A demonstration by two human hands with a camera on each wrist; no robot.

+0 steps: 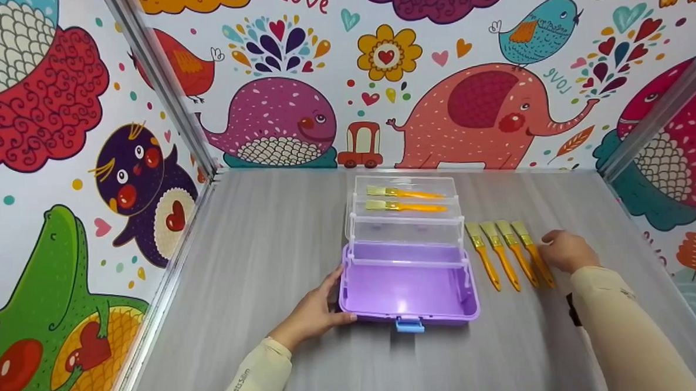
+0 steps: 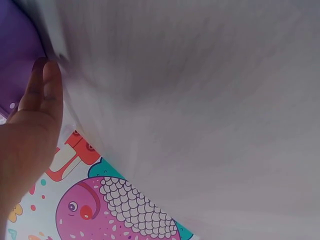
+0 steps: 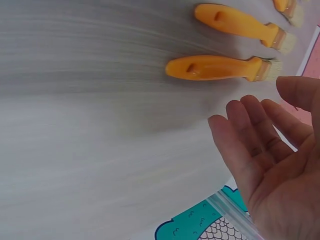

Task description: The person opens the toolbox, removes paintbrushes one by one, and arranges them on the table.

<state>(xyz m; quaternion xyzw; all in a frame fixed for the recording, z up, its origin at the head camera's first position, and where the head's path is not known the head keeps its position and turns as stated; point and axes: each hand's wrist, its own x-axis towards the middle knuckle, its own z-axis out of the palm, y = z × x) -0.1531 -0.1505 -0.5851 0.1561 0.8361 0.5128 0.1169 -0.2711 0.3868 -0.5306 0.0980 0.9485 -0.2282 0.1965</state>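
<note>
With left hand (image 1: 313, 314) spread against the left wall of the purple toolbox (image 1: 381, 288), and empty, loose-fingered right hand (image 1: 571, 251) just right of four paintbrushes (image 1: 520, 260): might scatter the row by grabbing off-centre, or jolt two paintbrushes (image 1: 419, 207) on the far clear trays (image 1: 405, 234) by shoving the toolbox.

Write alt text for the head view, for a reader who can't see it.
A person's right grip is beside four orange-handled brushes on a gray table, while the left grip touches the left side of an open purple box. Two more brushes lie in its clear upper part.
</note>
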